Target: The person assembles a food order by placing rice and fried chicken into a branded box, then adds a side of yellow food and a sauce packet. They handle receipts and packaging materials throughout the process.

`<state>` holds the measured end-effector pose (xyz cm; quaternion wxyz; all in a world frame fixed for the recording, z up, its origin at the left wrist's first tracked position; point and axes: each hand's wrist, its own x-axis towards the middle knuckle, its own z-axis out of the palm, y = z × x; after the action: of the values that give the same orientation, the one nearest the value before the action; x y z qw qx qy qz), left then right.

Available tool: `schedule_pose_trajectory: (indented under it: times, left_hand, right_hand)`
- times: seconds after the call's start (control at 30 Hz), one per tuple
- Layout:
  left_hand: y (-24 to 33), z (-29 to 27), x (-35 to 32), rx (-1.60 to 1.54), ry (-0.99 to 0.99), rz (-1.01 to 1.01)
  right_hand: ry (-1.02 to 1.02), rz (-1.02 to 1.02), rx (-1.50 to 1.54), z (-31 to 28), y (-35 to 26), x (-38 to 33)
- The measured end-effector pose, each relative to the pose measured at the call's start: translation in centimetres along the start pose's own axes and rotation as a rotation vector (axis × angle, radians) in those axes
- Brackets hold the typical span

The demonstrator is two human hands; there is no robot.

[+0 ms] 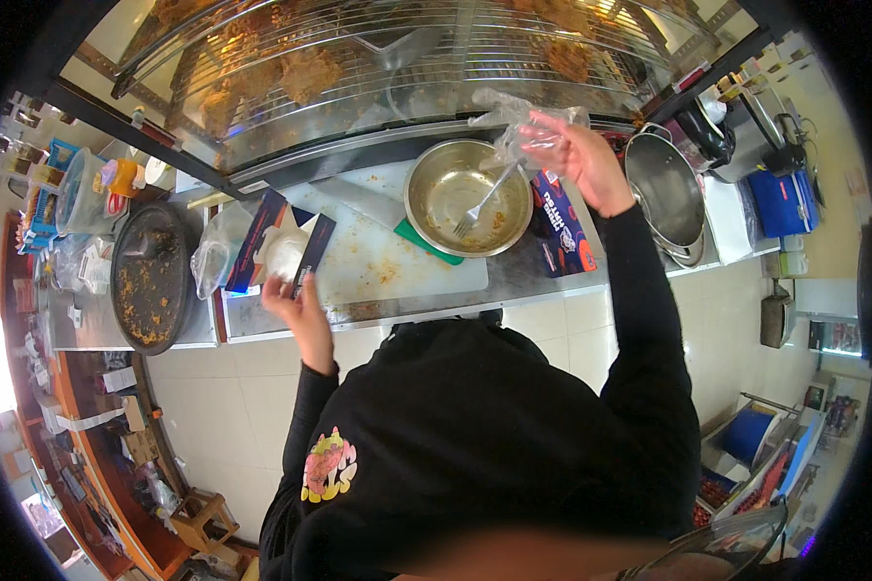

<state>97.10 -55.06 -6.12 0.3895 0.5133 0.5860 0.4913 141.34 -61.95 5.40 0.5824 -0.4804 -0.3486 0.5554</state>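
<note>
A steel bowl [441,198] with a stained inside is set on the worktop [528,276], and a fork [472,215] is leaned against its inner wall. Above its right rim, a clear plastic glove [499,114] is draped about the fingers of the right hand [591,163]; whether it is worn or gripped cannot be told. Left of the bowl, a crumb-strewn white cutting board [344,276] is crossed by a knife [358,201] with its green handle just beside the bowl. Farther left, an open carton [316,242] holding a white rounded thing [283,254] is approached by the left hand's [305,320] parted fingers; contact is unclear. Right of the bowl, a printed carton [564,232] and a deep pot [664,189] are placed. Beyond the bowl, fried pieces [308,76] are displayed on wire racks [436,82].
</note>
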Motion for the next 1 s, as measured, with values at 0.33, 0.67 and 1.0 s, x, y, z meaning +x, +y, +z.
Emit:
schedule_pose_trajectory:
  times: [0.33, 0.67, 1.0]
  left_hand:
    - [17.1, 14.0, -6.6, 0.323, -0.415, 1.075]
    - [16.6, 19.8, -13.0, 0.383, -0.528, 1.223]
    - [18.5, 23.6, -15.1, 0.023, -0.705, 1.177]
  right_hand:
    - [-0.18, -0.272, 0.72, 12.3, 4.1, -3.7]
    - [-0.39, -0.069, 0.681, 3.3, 2.9, -3.9]
    - [-0.331, -0.532, 0.501, 0.4, -4.1, -3.3]
